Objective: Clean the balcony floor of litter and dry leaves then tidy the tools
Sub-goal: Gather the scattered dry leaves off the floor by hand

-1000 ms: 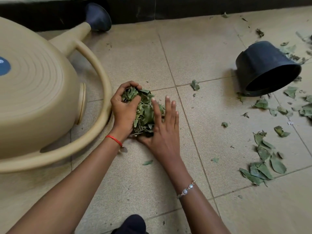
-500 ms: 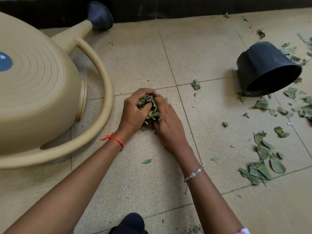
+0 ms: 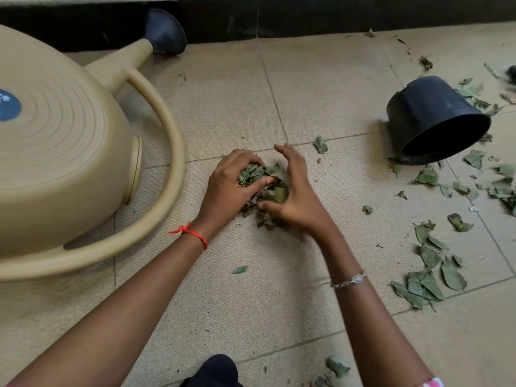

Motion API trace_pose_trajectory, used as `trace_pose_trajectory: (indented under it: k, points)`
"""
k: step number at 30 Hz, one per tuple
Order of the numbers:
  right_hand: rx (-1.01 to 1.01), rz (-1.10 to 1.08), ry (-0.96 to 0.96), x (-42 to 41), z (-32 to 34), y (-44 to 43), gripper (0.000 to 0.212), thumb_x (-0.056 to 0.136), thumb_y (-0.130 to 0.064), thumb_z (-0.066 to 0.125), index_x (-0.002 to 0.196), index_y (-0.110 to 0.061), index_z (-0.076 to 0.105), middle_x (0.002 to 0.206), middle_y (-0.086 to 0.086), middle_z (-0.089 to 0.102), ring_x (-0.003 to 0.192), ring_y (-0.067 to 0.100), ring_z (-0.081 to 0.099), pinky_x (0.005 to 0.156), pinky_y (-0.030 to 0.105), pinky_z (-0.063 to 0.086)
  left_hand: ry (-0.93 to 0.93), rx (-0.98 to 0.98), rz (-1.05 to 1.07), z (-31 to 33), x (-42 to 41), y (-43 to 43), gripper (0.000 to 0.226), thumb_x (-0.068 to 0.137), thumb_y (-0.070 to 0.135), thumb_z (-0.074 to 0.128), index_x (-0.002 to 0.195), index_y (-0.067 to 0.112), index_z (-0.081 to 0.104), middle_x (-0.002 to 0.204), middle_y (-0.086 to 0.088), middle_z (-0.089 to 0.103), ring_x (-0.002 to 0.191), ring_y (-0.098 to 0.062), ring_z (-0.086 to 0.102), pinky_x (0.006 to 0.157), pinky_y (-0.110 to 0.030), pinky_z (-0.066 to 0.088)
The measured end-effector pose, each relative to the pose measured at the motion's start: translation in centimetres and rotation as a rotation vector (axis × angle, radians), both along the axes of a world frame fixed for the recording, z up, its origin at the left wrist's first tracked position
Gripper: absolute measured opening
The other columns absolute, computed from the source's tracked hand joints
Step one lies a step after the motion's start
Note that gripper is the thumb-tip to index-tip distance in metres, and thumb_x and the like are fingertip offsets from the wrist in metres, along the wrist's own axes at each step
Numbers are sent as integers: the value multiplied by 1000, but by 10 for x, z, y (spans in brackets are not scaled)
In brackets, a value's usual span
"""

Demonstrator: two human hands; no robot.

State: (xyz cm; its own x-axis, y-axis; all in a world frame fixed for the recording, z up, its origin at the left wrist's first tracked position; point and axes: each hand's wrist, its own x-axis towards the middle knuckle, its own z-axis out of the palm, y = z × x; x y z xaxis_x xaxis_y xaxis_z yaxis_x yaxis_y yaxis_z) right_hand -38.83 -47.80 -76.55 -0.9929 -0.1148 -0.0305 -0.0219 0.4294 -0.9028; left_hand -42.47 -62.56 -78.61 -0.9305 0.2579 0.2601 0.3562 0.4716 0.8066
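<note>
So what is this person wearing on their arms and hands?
Both forearms are bare, with no gloves. Above the left hand sits a thin red knotted thread bracelet; above the right hand, a slim silver chain bracelet with a pale bead.

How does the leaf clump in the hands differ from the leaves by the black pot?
The clump is bunched tight, gripped by the left hand, the right hand touching its side; the scattered leaves lie loose and flat. The clump sits mid-floor; the scattered leaves spread near the tipped black pot. Both are green, on the floor.
</note>
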Motion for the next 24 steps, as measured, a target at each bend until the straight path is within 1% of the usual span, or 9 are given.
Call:
trace_pose_trajectory:
  k: [3, 5, 8, 9, 12, 15, 18, 22, 24]
  points:
    - [33, -132, 63, -14, 8, 29, 59, 79, -26, 56, 136, -22, 39, 152, -7, 20, 135, 7, 25, 99, 7, 25, -9, -19, 12, 0, 0, 0, 23, 80, 27, 71, 98, 14, 63, 103, 8, 58, 101, -10, 55, 91, -25, 45]
    - [170, -300, 93, -31, 4, 46, 47, 93, -31, 47, 137, -15, 40, 151, 0, 25, 131, 5, 30, 100, 8, 29, -12, -20, 16, 0, 1, 0, 21, 81, 25, 71, 98, 14, 63, 103, 9, 58, 102, -11, 55, 92, -27, 45]
    - [374, -321, 47, -51, -8, 60, 54, 99, -46, 28, 139, -11, 37, 149, 8, 33, 137, 21, 30, 114, 40, 25, -15, -23, 10, 2, 1, 1, 21, 81, 25, 71, 97, 14, 63, 102, 11, 57, 102, -12, 55, 92, -27, 44]
    - [430, -288, 54, -52, -10, 57, 56, 99, -48, 22, 137, -11, 40, 147, 9, 36, 138, 22, 30, 115, 42, 22, -18, -23, 9, 2, 1, 1, 21, 81, 25, 70, 97, 14, 63, 103, 11, 57, 103, -12, 55, 93, -27, 44]
    - [446, -148, 75, -35, -13, 28, 48, 102, -37, 20, 140, -17, 39, 151, 2, 33, 140, 13, 25, 115, 29, 16, -15, -19, 13, 2, 1, 1, 21, 81, 25, 71, 98, 15, 64, 104, 10, 58, 104, -12, 55, 93, -29, 44]
    - [312, -42, 55, -4, -8, 4, 48, 100, -40, 20, 141, -23, 39, 149, -3, 36, 139, 7, 27, 116, 27, 18, -2, -16, 16, 2, 0, 1, 22, 81, 22, 71, 100, 15, 65, 105, 8, 59, 104, -12, 55, 94, -27, 44]
    - [89, -203, -1, 22, -7, -8, 52, 98, -44, 22, 142, -20, 38, 148, -3, 38, 136, 4, 31, 113, 23, 24, -9, -14, 19, 3, 1, 2, 21, 81, 21, 71, 100, 15, 65, 104, 8, 60, 103, -11, 56, 93, -22, 43]
    - [173, -398, 14, 26, -14, -42, 61, 95, -46, 23, 145, -12, 31, 155, 2, 22, 143, 10, 14, 118, 30, 13, -8, -3, 22, 4, 3, 5, 22, 84, 26, 59, 98, 12, 65, 102, 7, 60, 101, -11, 56, 90, -20, 42]
    - [78, -494, 16, 10, -12, -59, 59, 94, -42, 26, 140, -7, 37, 150, 8, 32, 140, 15, 24, 116, 26, 18, -33, 91, 36, 6, 8, 11, 31, 86, 31, 47, 98, 9, 65, 101, 5, 61, 97, -6, 56, 87, -17, 42]
